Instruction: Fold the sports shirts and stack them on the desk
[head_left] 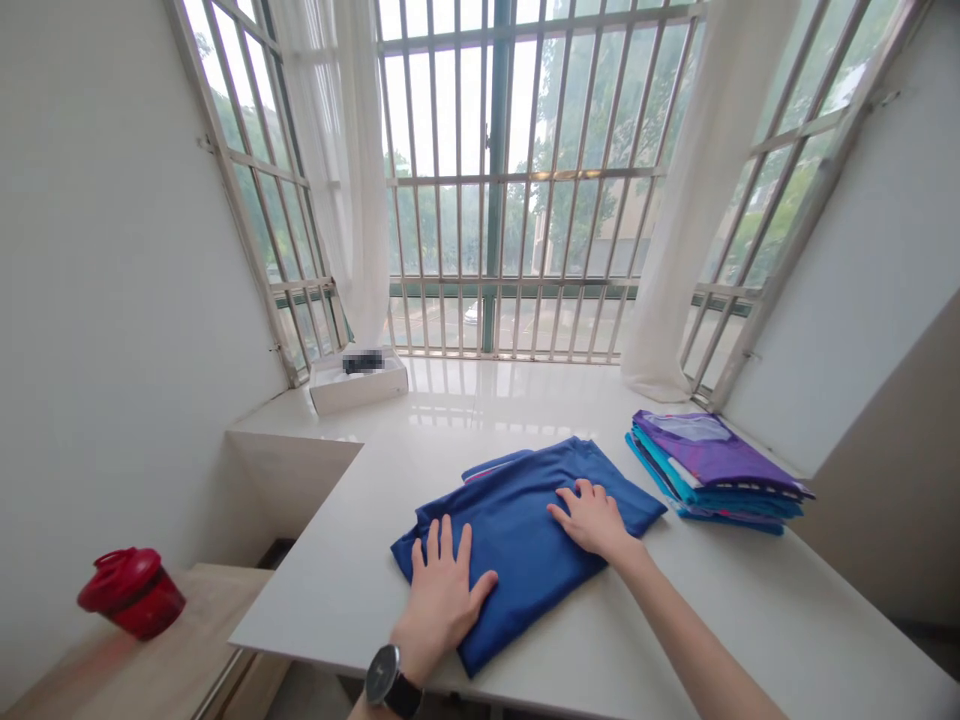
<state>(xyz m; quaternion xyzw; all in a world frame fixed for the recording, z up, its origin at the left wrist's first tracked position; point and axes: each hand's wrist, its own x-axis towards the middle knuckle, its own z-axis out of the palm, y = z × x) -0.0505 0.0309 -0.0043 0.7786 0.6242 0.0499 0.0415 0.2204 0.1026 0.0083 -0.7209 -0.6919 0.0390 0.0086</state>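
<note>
A shallow white rectangular box (358, 392) sits on the white window sill (525, 385), near the left corner of the window. A small dark object (364, 361) lies in or on its top, too blurred to identify. To the lower left, a glossy red plastic container (135, 595) with a red lid stands on a pale wooden surface (217, 600), well apart from the cloth; its inside is hidden.

On the white desk (330, 590), near its front edge, a folded dark blue fabric garment (525, 540) lies flat at a slant. A blue edge with a red and white stripe shows at its far side. The hands are apart, both palm down on the garment with fingers spread, gripping nothing: the left hand (442, 590) on its left part, the right hand (591, 515) toward its right. A black round-faced wristwatch (384, 675) is on the left wrist.

Just beyond the garment's right corner, a neat stack of folded purple and turquoise clothes (712, 460) rests on the desk. Sheer white curtains (664, 270) hang before the metal-barred window (491, 180).
</note>
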